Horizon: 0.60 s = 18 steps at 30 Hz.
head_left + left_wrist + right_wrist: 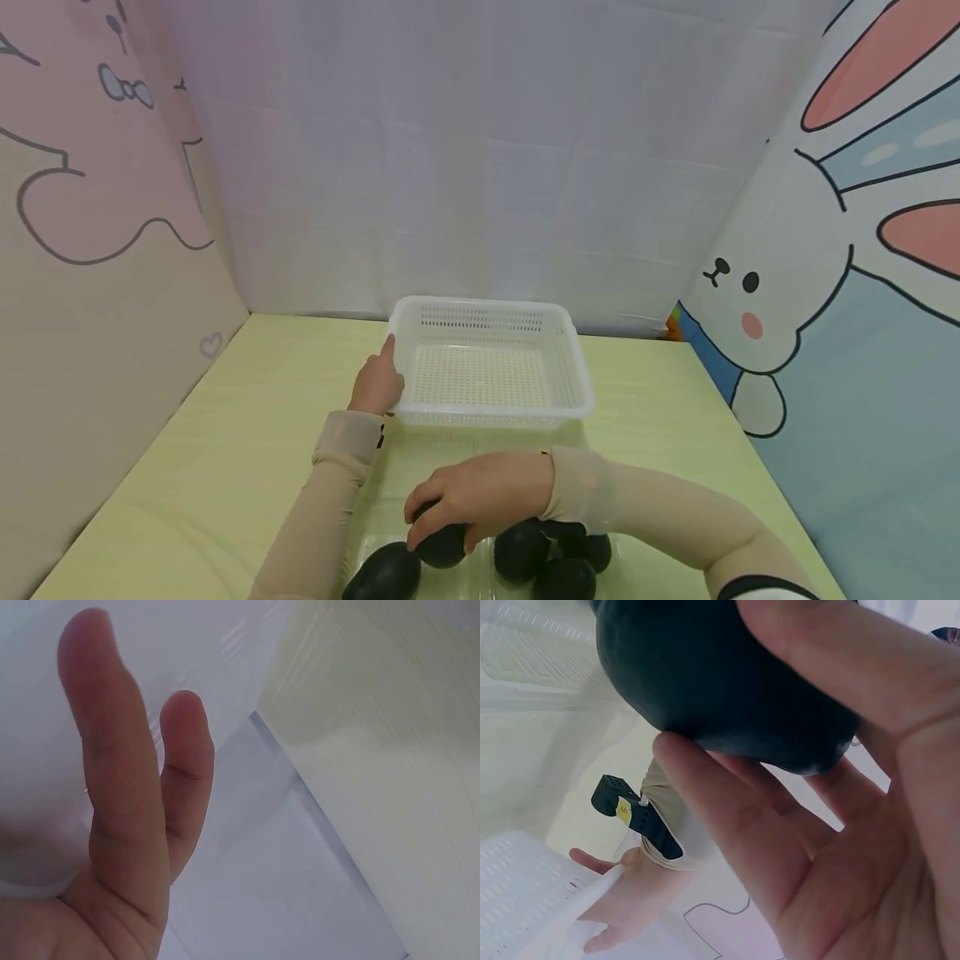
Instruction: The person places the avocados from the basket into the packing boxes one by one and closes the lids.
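Observation:
My right hand (pixel 487 492) grips a dark, smooth, egg-shaped fruit (pixel 442 546), with its fingers and thumb around the sides. The right wrist view shows the same dark fruit (pixel 712 682) close up, its top cut off by the frame. At the left side of a white perforated plastic basket (pixel 491 415), my left hand (pixel 377 383) touches the rim with its index finger stretched forward. Straight fingers (pixel 124 772) of that hand appear beside the pale basket wall in the left wrist view. The basket's inside shows no contents.
Below the basket, a clear plastic tray (pixel 480 575) lies on the yellow-green table (pixel 187 467). Another dark fruit (pixel 386 571) lies left of the right hand, and several more (pixel 521 550) cluster right of it, partly under the forearm. A pale curtain (pixel 480 167) hangs behind the basket.

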Motion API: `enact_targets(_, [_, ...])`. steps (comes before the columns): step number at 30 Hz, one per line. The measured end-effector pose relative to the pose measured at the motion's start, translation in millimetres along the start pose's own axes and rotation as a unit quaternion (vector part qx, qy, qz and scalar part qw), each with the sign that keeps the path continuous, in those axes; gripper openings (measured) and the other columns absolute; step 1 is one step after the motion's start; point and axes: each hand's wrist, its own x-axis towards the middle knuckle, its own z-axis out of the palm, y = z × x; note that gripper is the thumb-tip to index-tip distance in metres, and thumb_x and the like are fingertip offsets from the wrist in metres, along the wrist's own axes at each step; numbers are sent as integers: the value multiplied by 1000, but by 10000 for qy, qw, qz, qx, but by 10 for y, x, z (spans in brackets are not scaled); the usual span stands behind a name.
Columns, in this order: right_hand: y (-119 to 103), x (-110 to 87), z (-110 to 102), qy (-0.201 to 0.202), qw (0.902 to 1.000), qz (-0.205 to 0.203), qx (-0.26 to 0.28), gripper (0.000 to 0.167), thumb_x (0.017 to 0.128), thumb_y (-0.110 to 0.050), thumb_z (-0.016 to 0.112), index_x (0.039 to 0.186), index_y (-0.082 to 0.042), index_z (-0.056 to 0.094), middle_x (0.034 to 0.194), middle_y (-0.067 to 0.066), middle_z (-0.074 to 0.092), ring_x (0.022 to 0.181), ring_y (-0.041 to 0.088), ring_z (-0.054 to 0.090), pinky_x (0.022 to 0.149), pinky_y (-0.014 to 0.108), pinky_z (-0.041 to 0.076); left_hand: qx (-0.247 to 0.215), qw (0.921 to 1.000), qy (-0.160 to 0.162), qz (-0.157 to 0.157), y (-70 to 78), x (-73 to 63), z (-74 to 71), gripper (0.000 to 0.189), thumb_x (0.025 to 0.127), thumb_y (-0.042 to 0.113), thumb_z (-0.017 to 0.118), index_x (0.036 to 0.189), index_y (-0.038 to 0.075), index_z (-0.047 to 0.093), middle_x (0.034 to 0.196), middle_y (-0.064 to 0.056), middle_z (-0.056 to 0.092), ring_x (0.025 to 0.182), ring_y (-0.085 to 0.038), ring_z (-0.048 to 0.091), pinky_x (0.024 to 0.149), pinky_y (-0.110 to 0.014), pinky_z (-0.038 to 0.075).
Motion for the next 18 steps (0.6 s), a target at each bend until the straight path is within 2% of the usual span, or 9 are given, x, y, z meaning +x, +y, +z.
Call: enact_targets(18, [36, 29, 115, -148, 9989, -96, 443, 60, 82, -28, 76, 138, -24, 54, 138, -1, 48, 122, 6, 47, 100, 6, 33, 27, 10000, 25, -14, -13, 23, 24, 72, 94, 0, 45, 156, 7, 11, 118, -33, 49, 66, -29, 57, 37, -27, 50])
